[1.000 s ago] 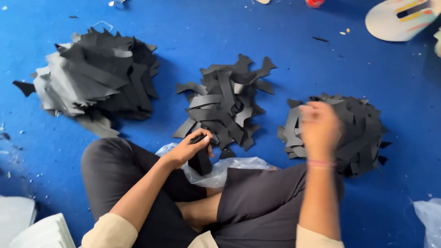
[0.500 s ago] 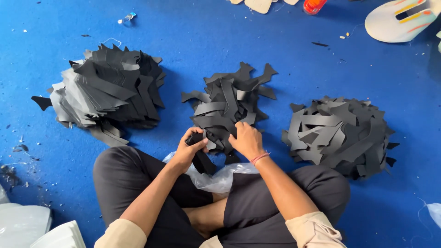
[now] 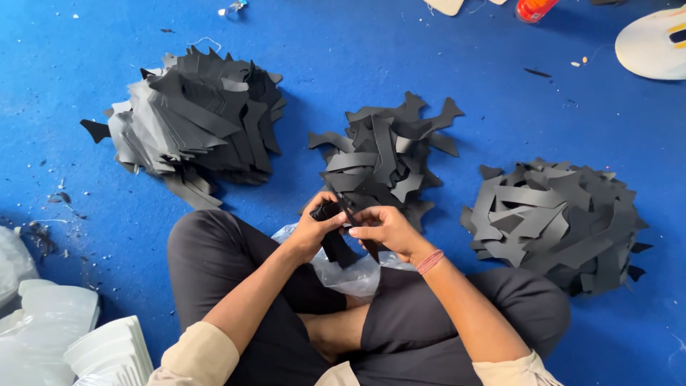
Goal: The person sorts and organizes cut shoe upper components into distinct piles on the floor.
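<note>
Fingers of both hands pinch black cut pieces above a plastic bag.

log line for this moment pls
left hand: grips black cut pieces | right hand: pinching same bundle | over clear plastic bag | three black piles

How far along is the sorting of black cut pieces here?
Done: three heaps lie on the blue floor, left, middle and right. In hand: left hand and right hand hold a black bundle over a plastic bag. How much remains cannot be told.
</note>
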